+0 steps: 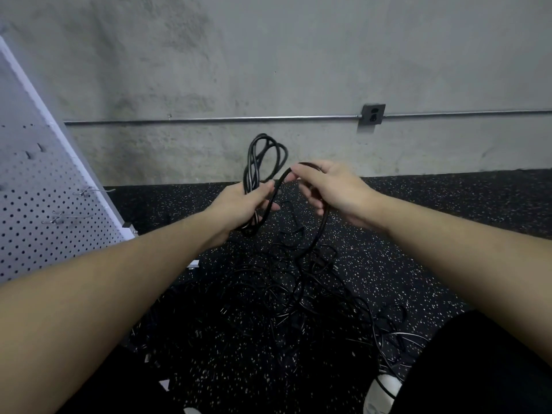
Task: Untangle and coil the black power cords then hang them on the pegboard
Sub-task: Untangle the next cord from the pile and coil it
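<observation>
Your left hand (239, 204) grips the coiled loops (264, 156) while your right hand (331, 189) pinches the cord's free run (321, 231) above the floor tangle (298, 294).

— Any writing you can read here, a label, a brand, a number?

— No. The pegboard (44, 204) is plain white with bare holes, the wall outlet (372, 114) carries no marking that can be made out, and the black cords (263, 156) show no legible print.
</observation>
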A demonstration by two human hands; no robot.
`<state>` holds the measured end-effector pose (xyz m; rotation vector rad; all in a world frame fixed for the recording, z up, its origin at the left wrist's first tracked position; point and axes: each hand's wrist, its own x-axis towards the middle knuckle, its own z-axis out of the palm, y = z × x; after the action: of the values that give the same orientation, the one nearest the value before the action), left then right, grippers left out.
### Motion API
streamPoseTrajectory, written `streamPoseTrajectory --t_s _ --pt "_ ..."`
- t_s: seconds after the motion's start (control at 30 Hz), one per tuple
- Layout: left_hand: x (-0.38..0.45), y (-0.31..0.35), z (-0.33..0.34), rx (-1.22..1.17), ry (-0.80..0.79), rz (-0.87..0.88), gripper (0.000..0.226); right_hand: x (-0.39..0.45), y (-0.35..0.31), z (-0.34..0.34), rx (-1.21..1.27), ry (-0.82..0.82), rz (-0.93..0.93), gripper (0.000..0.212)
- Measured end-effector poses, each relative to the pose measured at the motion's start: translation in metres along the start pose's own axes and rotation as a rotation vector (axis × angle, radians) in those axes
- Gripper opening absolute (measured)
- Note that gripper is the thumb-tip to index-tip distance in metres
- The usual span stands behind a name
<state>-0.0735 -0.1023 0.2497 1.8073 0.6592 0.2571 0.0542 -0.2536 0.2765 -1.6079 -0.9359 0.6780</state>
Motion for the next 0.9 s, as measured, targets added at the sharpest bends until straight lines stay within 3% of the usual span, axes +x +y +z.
streamPoseTrajectory --t_s 0.17,0.27,0.37,0.53,0.67,0.8,0.9 --pt "-0.015 0.013 0.018 0.162 -0.135 0.073 0.047 0.002 -0.006 -0.004 0.026 0.212 0.042 0.037" --pt "-0.014 0.012 0.021 0.191 -0.153 0.095 0.026 0.003 -0.008 -0.005 0.146 0.165 0.079 0.037" --pt "-0.009 0.009 0.018 0.135 -0.145 0.1 0.028 0.001 -0.015 -0.007 0.2 0.107 0.024 0.018" --pt "-0.014 0.009 0.023 0.074 -0.255 0.118 0.043 0.003 -0.007 -0.015 -0.257 0.325 -0.117 0.015" --pt "-0.016 0.01 0.03 -0.005 -0.261 0.139 0.043 0.002 0.001 -0.006 0.011 0.388 -0.152 0.013" --pt "-0.019 0.013 0.028 -0.104 -0.282 0.143 0.037 0.003 0.001 -0.007 0.392 0.371 -0.045 0.058" --pt "-0.02 0.013 0.027 -0.129 -0.271 0.121 0.039 0.001 0.0 -0.005 0.479 0.39 0.029 0.065"
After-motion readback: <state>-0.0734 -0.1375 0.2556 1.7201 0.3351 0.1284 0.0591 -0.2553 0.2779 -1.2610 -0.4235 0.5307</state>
